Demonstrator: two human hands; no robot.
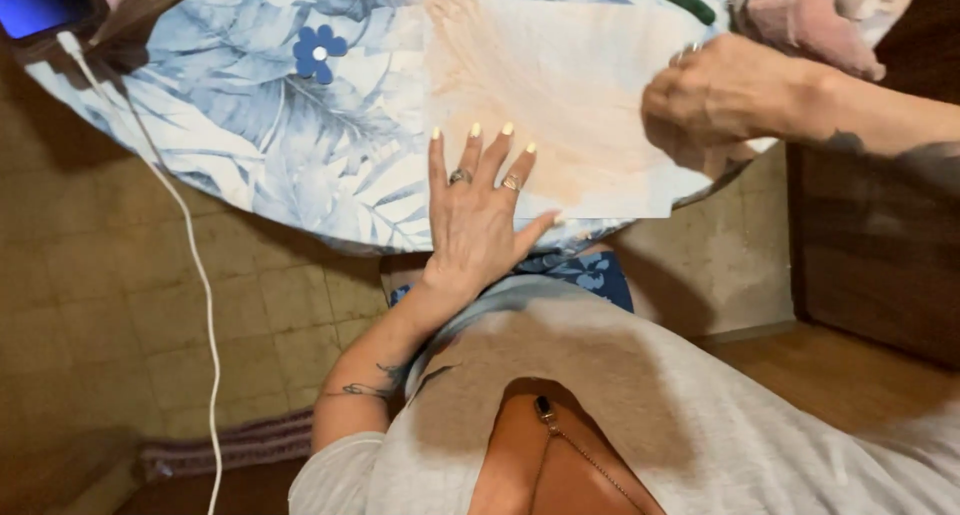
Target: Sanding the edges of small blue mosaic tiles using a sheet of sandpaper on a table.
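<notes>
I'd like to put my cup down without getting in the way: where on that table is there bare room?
Bare cloth lies between the blue flower and the left hand. The paper sheet under both hands, right hand included, is crowded.

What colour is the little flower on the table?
The flower is dark blue with a white middle, seen from the head view.

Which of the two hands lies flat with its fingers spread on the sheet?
The left hand: it lies palm down, fingers spread, at the near left edge of the peach sheet. The right hand is curled at the sheet's right side.
</notes>
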